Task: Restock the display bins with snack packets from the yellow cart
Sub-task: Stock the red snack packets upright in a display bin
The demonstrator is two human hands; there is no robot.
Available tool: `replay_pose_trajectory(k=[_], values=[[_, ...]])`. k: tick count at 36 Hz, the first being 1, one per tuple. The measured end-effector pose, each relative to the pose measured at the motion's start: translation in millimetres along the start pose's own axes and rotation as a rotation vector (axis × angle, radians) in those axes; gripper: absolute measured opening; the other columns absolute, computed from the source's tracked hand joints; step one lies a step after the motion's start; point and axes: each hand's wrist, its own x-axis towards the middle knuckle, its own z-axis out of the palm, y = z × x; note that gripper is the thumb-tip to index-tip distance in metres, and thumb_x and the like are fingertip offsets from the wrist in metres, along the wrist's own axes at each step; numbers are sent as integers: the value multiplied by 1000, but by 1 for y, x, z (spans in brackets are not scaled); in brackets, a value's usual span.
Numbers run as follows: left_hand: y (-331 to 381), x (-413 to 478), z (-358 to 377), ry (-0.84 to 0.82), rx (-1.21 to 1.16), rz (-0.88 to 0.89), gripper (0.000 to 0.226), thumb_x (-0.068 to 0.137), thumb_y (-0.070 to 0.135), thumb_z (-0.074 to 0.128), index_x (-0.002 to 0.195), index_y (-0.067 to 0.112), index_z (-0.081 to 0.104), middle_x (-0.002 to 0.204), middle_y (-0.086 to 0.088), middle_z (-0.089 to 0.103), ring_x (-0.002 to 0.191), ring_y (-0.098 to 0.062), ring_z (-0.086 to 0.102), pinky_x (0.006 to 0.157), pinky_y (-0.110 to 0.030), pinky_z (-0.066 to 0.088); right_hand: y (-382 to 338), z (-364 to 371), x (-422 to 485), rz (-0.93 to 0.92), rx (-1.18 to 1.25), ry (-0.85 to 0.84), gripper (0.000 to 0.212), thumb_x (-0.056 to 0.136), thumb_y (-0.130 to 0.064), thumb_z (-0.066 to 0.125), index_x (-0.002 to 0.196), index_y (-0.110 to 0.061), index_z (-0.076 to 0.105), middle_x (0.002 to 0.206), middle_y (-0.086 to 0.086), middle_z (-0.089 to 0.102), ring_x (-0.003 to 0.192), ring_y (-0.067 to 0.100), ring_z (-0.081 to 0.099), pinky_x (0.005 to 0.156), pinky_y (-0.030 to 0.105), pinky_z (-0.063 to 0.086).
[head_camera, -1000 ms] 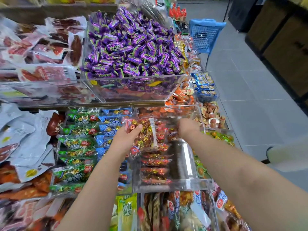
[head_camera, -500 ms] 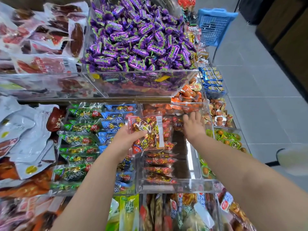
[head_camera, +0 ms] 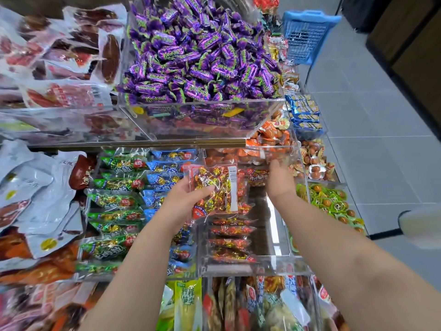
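Observation:
My left hand (head_camera: 182, 201) grips a clear snack packet (head_camera: 216, 187) full of red and gold wrapped pieces, with a white barcode label on its right side. It holds the packet upright over the clear acrylic bin (head_camera: 253, 266), which has a row of the same red packets (head_camera: 229, 235) along its left side. My right hand (head_camera: 280, 181) reaches into the far right end of that bin, next to red packets (head_camera: 257, 177) at the back. Most of its fingers are hidden behind the back of the hand. The yellow cart is out of view.
Green packets (head_camera: 114, 201) and blue packets (head_camera: 167, 180) fill the bins to the left. An upper bin of purple candies (head_camera: 202, 56) overhangs the far edge. Orange packets (head_camera: 269, 137) lie beyond my right hand. A blue basket (head_camera: 307, 34) stands on the grey floor (head_camera: 370, 115) to the right.
My right hand has pushed farther toward the back of the bin. My left hand has kept hold of the packet and shifted it slightly right.

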Motion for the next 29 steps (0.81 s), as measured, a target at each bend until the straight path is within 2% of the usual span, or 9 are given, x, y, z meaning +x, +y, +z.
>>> replay_pose_trajectory(k=[4, 9, 11, 14, 17, 20, 22, 25, 29], values=[[3, -2, 2, 12, 29, 21, 79, 56, 47, 77, 126, 16, 55, 107, -6, 72, 102, -27, 68, 100, -54, 45, 3, 11, -1, 230, 168, -156, 33, 95, -19, 51, 121, 0, 43, 121, 23, 53, 105, 36, 57, 82, 37, 47], [3, -4, 0, -5, 10, -6, 51, 78, 29, 76, 123, 17, 56, 120, -8, 66, 115, -31, 60, 101, -54, 44, 7, 10, 0, 216, 284, -234, 39, 91, -22, 59, 121, 0, 47, 125, 20, 52, 111, 34, 53, 89, 33, 42], [3, -3, 0, -44, 14, 2, 46, 81, 20, 73, 124, 17, 56, 121, -7, 65, 113, -26, 62, 96, -46, 49, 7, 4, -3, 217, 309, -265, 41, 91, -22, 58, 124, 0, 47, 125, 20, 54, 113, 34, 53, 90, 32, 42], [7, -7, 4, -114, 45, 66, 29, 84, 8, 68, 106, 26, 64, 100, 6, 74, 98, -15, 69, 81, -31, 53, -1, -15, -18, 263, 536, -290, 25, 95, -30, 50, 96, -7, 59, 104, 18, 64, 90, 28, 58, 81, 33, 47], [14, -13, 12, -145, 135, 193, 37, 86, 5, 66, 109, 34, 67, 103, 12, 73, 98, -6, 67, 84, -27, 51, -8, -42, -39, 476, 1188, -642, 37, 96, -42, 46, 88, -9, 62, 89, 9, 66, 76, 19, 66, 64, 33, 57], [23, -18, 23, -176, 315, 329, 51, 84, 5, 69, 106, 51, 66, 115, 22, 67, 111, 4, 59, 97, -22, 44, -5, -60, -52, 460, 1342, -1031, 53, 92, -52, 44, 105, -5, 63, 97, 13, 70, 87, 25, 69, 71, 39, 58], [27, -20, 28, -223, 413, 409, 53, 82, 3, 71, 104, 50, 65, 119, 25, 62, 114, 9, 54, 99, -15, 42, -4, -69, -58, 407, 1364, -1150, 51, 86, -49, 52, 105, -3, 66, 99, 17, 70, 90, 26, 69, 78, 40, 58], [33, -22, 30, -246, 428, 439, 52, 77, 3, 76, 102, 48, 66, 127, 26, 51, 114, 14, 49, 88, -3, 41, 0, -80, -63, 405, 1526, -1181, 31, 81, -24, 59, 99, 1, 65, 87, 18, 71, 74, 21, 71, 65, 31, 60], [32, -25, 30, -30, 317, 391, 51, 79, 1, 72, 105, 44, 64, 127, 15, 54, 104, 4, 56, 87, -20, 49, 5, -88, -71, 330, 1667, -1203, 21, 74, -2, 60, 91, 2, 71, 87, 18, 68, 68, 20, 70, 60, 29, 59]])
